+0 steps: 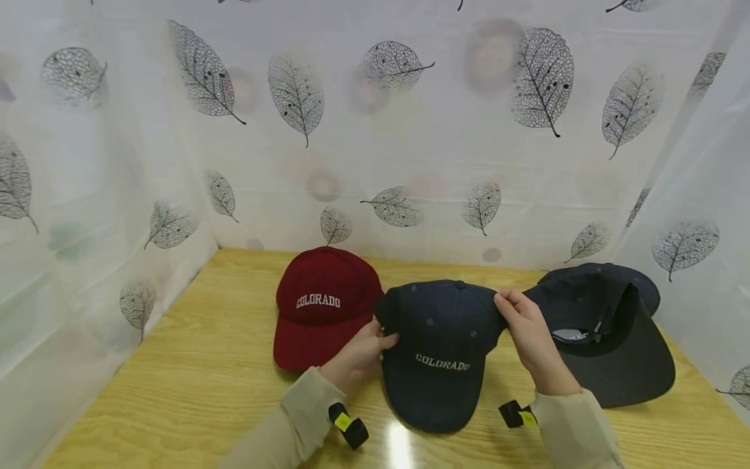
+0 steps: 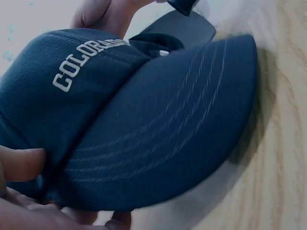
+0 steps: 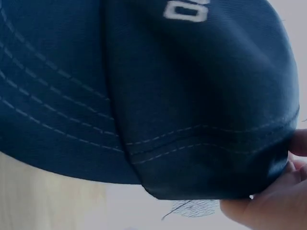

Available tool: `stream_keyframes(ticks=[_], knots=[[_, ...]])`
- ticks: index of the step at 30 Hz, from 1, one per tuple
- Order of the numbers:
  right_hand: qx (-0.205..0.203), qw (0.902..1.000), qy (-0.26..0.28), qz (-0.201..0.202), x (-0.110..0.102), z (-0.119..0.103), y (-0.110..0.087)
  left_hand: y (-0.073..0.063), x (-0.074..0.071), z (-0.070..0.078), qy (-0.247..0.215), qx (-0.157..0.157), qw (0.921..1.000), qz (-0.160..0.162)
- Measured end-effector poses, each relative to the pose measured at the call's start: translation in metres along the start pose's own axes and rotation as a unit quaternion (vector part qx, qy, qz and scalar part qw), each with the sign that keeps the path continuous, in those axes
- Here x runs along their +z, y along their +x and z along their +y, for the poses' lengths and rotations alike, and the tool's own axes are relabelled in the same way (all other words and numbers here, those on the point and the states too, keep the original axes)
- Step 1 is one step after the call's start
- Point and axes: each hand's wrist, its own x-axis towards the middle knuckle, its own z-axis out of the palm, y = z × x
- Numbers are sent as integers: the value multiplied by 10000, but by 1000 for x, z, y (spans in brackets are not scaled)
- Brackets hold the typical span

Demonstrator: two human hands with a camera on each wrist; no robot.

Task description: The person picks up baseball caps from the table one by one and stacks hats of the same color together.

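Between both hands a navy baseball cap [image 1: 436, 332] with white COLORADO lettering hangs over the table, its brim pointing down toward me. My left hand [image 1: 366, 352] pinches the cap's left side near the brim; in the left wrist view its thumb [image 2: 24, 165] lies on the outside and the fingers reach underneath. On the opposite side, my right hand [image 1: 530, 335] grips the crown's edge between thumb and fingers, which the right wrist view shows at the fabric's rim [image 3: 268, 191]. The inside of this cap is hidden.
Behind to the left sits a red COLORADO cap [image 1: 322, 306]. At right, a dark cap [image 1: 621, 365] lies tipped with its inside showing, another navy crown [image 1: 633, 280] behind it. A leaf-print curtain [image 1: 410, 150] borders the wooden table [image 1: 193, 365].
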Motion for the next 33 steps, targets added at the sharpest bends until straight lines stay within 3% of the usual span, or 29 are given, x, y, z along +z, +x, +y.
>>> stream_keyframes(ticks=[5, 8, 11, 17, 25, 28, 33], knots=[[482, 9976, -500, 15, 2, 12, 6, -1, 2, -5, -153, -729, 9972, 89], [655, 9963, -558, 8, 3, 17, 9, 0, 2, -6, -286, -943, 9951, 88], [753, 9952, -624, -15, 2, 23, 11, 1, 2, -7, -186, -1126, 9931, 285], [909, 9916, -886, -243, 2, 30, 11, -3, 1, -5, 269, -1309, 9888, 664], [713, 9842, -1557, -458, -3, 34, 4, -12, 0, 0, 600, -1428, 9861, 606], [463, 9712, -2284, -491, -8, 32, -4, -16, 0, 3, 796, -1477, 9842, 565], [493, 9296, -3514, -1000, -14, 27, -22, -25, -3, 5, 1020, -1526, 9824, 332]])
